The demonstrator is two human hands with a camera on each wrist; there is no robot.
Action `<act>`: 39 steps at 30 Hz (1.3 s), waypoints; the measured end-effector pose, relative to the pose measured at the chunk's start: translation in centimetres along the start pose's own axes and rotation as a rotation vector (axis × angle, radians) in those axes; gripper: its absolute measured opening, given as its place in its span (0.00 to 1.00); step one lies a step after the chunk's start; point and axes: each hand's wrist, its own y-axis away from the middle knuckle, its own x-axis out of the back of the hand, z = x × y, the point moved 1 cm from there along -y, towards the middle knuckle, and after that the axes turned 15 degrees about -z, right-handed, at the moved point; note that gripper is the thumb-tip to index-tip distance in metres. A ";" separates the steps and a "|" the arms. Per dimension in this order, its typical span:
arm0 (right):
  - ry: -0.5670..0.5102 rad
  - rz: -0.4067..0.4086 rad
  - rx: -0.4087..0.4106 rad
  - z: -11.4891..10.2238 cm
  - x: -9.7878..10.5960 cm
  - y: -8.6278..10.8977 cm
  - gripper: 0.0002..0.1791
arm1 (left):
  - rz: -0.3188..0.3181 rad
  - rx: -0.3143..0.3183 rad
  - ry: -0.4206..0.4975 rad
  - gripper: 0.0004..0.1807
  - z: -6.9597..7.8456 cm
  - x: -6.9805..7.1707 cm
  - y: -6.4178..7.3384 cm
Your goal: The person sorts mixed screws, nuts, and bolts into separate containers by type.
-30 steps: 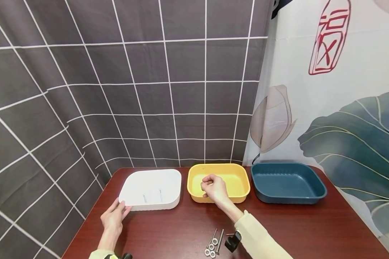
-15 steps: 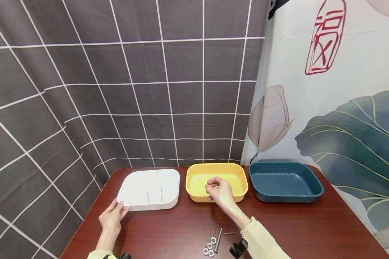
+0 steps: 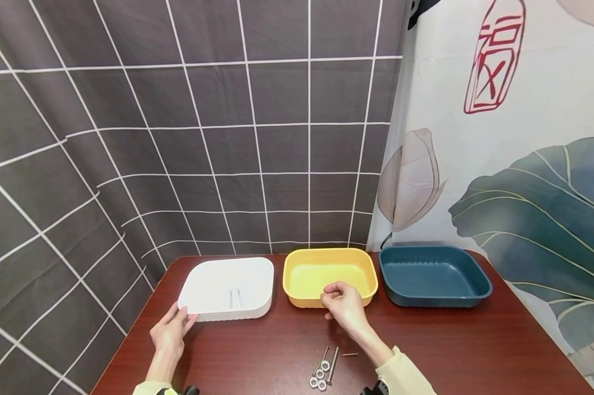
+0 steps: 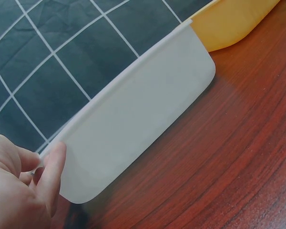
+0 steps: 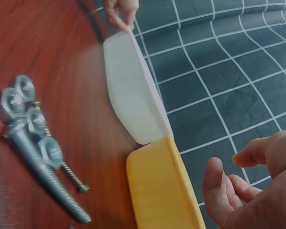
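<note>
My left hand (image 3: 167, 332) pinches the near left corner of the white tray (image 3: 208, 285); the left wrist view shows the fingers at its rim. Two thin screws (image 3: 230, 299) lie inside that tray. My right hand (image 3: 345, 307) is over the front edge of the yellow tray (image 3: 297, 277), its fingers loosely bent. In the right wrist view thumb and forefinger stand apart with nothing between them. On the table in front lie several hex nuts (image 5: 50, 152), a thick bolt (image 5: 43, 167), a long thin screw (image 5: 74, 176) and a short brass-coloured screw (image 3: 349, 354).
A dark blue tray (image 3: 435, 302) stands right of the yellow one. All three trays line the back of the red-brown table (image 3: 257, 356). A grey checked cloth (image 3: 287, 153) hangs behind, with a white printed cloth (image 3: 430, 99) at the right.
My right hand has drawn back from over the yellow tray toward its front edge. The two screws in the white tray have shifted and lie closer together. My left hand stays at the corner.
</note>
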 end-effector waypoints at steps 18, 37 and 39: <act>0.158 0.058 -0.024 2.3 0.6 3.2 0.09 | 0.007 -0.006 0.013 0.28 0.0 -0.1 0.1; 0.282 0.071 -0.075 3.8 -0.2 5.5 0.09 | 0.012 -0.008 0.012 0.28 -0.1 0.0 -0.1; 0.309 0.073 -0.085 3.9 -0.2 5.8 0.08 | 0.007 -0.008 0.015 0.29 -0.1 0.0 -0.1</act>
